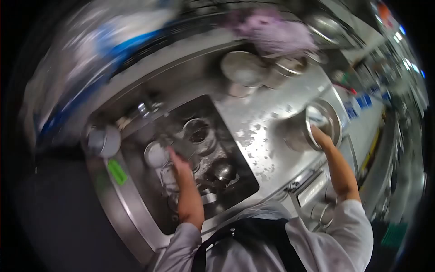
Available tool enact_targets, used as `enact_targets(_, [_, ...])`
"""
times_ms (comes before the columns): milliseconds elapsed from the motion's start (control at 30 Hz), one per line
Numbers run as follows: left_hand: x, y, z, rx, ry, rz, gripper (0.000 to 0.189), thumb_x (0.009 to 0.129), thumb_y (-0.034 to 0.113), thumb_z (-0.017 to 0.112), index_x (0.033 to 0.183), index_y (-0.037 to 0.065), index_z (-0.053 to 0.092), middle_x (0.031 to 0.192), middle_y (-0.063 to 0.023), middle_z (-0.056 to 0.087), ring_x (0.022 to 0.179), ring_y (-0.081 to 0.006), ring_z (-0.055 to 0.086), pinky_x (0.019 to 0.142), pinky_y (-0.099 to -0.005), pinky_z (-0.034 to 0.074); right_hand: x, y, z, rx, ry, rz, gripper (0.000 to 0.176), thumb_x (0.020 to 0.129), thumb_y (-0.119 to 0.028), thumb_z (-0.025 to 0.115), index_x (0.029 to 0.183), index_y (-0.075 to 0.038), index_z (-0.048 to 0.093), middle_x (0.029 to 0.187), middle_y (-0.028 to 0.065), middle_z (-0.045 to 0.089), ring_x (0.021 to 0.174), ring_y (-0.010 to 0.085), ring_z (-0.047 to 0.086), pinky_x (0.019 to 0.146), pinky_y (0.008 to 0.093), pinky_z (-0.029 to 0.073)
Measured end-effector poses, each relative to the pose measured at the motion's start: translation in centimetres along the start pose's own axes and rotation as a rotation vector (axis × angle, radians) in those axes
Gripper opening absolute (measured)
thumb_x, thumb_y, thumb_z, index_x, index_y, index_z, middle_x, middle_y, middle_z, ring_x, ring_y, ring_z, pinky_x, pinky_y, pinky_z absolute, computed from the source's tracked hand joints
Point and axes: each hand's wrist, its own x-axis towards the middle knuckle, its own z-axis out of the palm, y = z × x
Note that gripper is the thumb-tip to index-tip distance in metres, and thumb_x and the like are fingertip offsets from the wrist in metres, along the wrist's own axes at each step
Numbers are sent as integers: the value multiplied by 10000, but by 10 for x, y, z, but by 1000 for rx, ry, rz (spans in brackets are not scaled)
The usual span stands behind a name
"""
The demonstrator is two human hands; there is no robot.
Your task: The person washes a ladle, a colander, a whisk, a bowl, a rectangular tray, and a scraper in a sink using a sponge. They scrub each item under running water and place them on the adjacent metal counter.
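My right hand [321, 137] is at the near rim of a tilted steel pot [292, 131], its fingers closed over the edge and partly hidden inside. Something whitish [316, 116] shows within the pot. Over the sink [242, 170], my left hand [179, 165] reaches toward the faucet [149, 109], with a blurred grey shape at its fingers. Motion smears those fingers, so I cannot tell whether they grip it. Around it in the sink are a white round container [156, 154], a round metal pot [199, 131] and a shiny rounded metal piece [223, 171].
Two metal pots, one lidded or bowl-topped [244, 70] and one open [290, 66], stand at the back of the wet steel counter [253, 118]. A pinkish cloth-like bundle [281, 34] lies behind them. A grey container [105, 141] and green label [117, 171] are on the left ledge.
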Motion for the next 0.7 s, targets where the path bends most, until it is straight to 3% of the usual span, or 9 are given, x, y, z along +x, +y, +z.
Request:
enact_targets(100, [11,-1,14,-91,-62,4,341,904,607,577,842,272,589,741,77,493,621,-179,385,557,-330,294,-1,17,-3,36,87,-285,381,854,-271,611,1123,-5,654,1098,213,675,1027,377,626,900,442,464])
enact_targets(133, [33,-1,-3,-239,-365,-100,342,905,595,576,792,272,579,693,95,422,594,-159,307,529,-307,247,-1,16,-8,-72,11,5,412,820,-271,601,1111,18,650,1086,232,676,1017,368,633,889,445,468])
enact_targets(267, [23,22,26,-416,170,-184,329,907,565,560,807,254,596,725,77,556,618,-173,438,492,-296,289,-52,-30,-45,763,432,447,833,621,-5,528,1447,-33,417,1288,133,519,1183,239,521,953,293,456])
enact_targets(333, [54,19,2,-501,137,-203,333,903,564,554,813,246,599,728,61,586,613,-181,465,484,-292,308,-65,-94,-80,779,582,-13,898,623,-9,509,1502,-85,343,1355,113,484,1188,238,524,1028,303,399])
enact_targets(367, [50,22,2,-422,161,-234,338,906,563,546,809,243,595,708,57,568,595,-180,455,479,-293,305,-70,-149,-99,707,625,-47,869,641,-36,547,1488,-80,358,1396,123,450,1323,242,424,1117,323,295])
enact_targets(533, [2,36,7,-186,-15,-309,398,942,576,504,858,195,582,659,3,485,530,-163,381,453,-298,295,-3,-241,-78,1002,468,-227,750,712,-126,582,1446,-116,428,1419,93,438,1302,223,432,1076,318,341])
enact_targets(633, [-21,35,10,-398,-146,-484,460,935,637,456,767,218,541,614,15,431,503,-181,391,440,-310,276,66,-324,-19,950,246,-531,804,762,69,544,1513,-127,332,1561,110,309,1426,245,292,1159,354,251])
enact_targets(667, [3,26,-25,87,-508,-202,469,961,630,418,883,205,600,730,-39,529,588,-213,468,490,-323,341,85,-357,0,957,245,-663,802,769,77,564,1508,-129,333,1544,126,319,1433,267,288,1171,372,241])
enact_targets(700, [-17,34,-12,138,-446,-166,461,969,613,418,961,189,600,815,-55,554,667,-224,508,542,-333,385,93,-387,15,894,233,-727,759,795,11,620,1491,-149,363,1461,127,389,1400,298,313,1169,407,244])
